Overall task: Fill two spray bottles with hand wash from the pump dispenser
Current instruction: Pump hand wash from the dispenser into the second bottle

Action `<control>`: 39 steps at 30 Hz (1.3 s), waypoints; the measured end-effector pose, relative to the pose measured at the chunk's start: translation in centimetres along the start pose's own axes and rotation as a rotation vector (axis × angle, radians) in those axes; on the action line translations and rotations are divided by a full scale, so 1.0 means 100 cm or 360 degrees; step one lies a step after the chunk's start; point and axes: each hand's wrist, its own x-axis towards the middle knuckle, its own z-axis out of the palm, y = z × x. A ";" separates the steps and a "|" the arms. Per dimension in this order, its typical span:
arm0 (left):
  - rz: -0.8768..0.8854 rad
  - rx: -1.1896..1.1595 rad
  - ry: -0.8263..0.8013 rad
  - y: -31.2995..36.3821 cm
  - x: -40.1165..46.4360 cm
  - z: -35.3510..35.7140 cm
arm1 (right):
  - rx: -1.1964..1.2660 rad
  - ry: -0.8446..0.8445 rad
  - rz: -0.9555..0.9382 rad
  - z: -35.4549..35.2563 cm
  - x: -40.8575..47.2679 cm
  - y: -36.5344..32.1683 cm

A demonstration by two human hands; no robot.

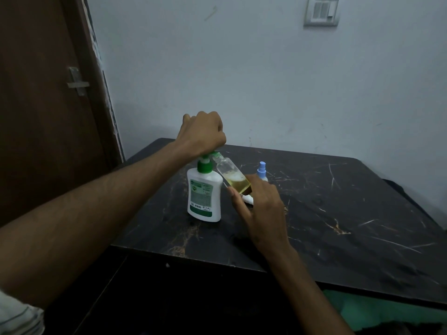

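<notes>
A person's left hand (202, 134), curled into a fist, presses down on the dispenser (204, 192) on the desk (338, 226). The right hand (260, 209) grips a tilted clear bottle (233, 176) at the spout, roughly a third full. Just behind, a blue-capped bottle (262, 170) waits; its fill is unclear.

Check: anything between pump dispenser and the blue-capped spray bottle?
Head view: the tilted clear bottle, held by the right hand, lies between pump dispenser and blue-capped spray bottle.

Domestic room interior. Indicators: a brown wooden door (48, 112) with a metal latch (77, 82), a painted wall (266, 81) carrying a switch plate (322, 11), and a scratched dark marble-pattern surface (338, 213) in the corner.
</notes>
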 end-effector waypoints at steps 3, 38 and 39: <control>0.0025 0.0026 -0.0002 -0.002 -0.001 -0.002 | -0.0005 -0.0020 -0.0002 0.000 0.000 0.001; 0.0127 0.0090 -0.0083 0.016 -0.006 -0.017 | -0.0022 -0.0010 -0.0012 0.000 0.001 0.001; 0.0116 0.0081 -0.0080 0.016 -0.005 -0.016 | -0.0018 -0.0002 -0.0009 0.000 0.002 0.001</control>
